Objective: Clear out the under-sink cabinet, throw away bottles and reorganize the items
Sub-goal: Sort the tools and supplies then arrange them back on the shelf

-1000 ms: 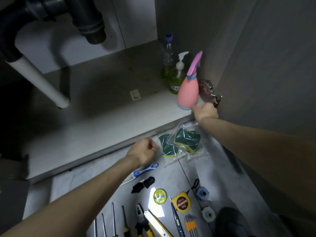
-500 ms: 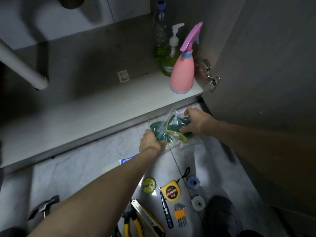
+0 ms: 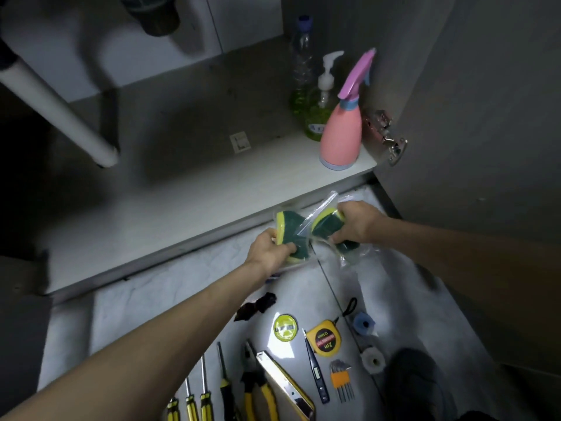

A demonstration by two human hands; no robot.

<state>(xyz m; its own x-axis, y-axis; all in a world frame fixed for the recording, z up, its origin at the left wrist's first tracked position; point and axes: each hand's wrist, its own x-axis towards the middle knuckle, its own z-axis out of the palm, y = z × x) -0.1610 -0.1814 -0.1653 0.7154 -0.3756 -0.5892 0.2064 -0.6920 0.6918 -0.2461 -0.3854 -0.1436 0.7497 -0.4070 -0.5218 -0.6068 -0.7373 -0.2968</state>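
Left hand: the left hand (image 3: 268, 249) has its fingers curled round a sponge pack (image 3: 290, 235), thumb on top; the pack is a green scouring pad on yellow foam in clear, crinkled plastic.
Right hand: the right hand (image 3: 353, 224) pinches a second sponge pack (image 3: 326, 224), fingers bent over its far end and thumb underneath; the loose plastic film trails below the fingers.
Packs: both are held clear of the floor, just in front of the cabinet's front edge, their inner corners touching or nearly so between the two sets of fingers; which, I cannot tell.
Change: half a second ago both packs lay flat on the floor under the hands; now they are lifted and tilted, green faces angled inward.
Bottles: beyond the right fingers, on the cabinet floor (image 3: 182, 202), stand a smooth pink spray bottle (image 3: 341, 133) with a purple trigger, a pump bottle (image 3: 320, 107) of green liquid and a clear ribbed plastic bottle (image 3: 302, 74) behind it.
Surface: the cabinet floor is pale laminate, matte and scuffed; a white pipe (image 3: 60, 113) slants down beyond the left fingers.
Room: marbled grey floor tiles (image 3: 158, 296) lie nearer than the fingers, carrying screwdrivers (image 3: 203, 387), yellow-handled pliers (image 3: 255, 387), a yellow tape measure (image 3: 324, 337) and hex keys (image 3: 341, 381); dim light.
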